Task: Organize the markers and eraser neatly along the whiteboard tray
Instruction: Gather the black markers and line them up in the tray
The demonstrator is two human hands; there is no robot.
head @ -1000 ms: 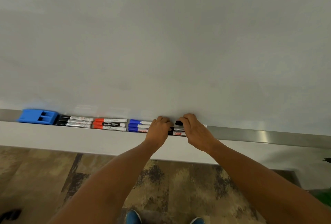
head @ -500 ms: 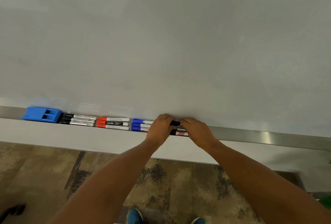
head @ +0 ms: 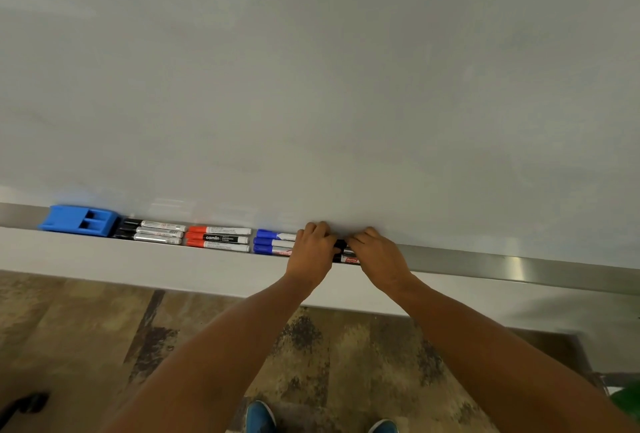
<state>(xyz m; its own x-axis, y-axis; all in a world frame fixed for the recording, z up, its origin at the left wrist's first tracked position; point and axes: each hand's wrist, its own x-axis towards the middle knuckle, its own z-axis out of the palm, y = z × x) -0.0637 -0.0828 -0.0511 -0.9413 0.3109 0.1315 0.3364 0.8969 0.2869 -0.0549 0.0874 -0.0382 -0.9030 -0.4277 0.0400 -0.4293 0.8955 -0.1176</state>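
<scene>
Your left hand [head: 311, 249] and right hand [head: 379, 256] rest on black-capped markers [head: 341, 251] in the tray [head: 502, 268], beside the blue markers [head: 272, 243].

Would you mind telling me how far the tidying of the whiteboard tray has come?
Mostly done. The blue eraser sits at the tray's left end, followed by neat groups of black markers, red markers and blue markers. In hand: the left hand and right hand are lining up the last black markers. Left: settling that group; how it lies under the hands is hidden.
</scene>
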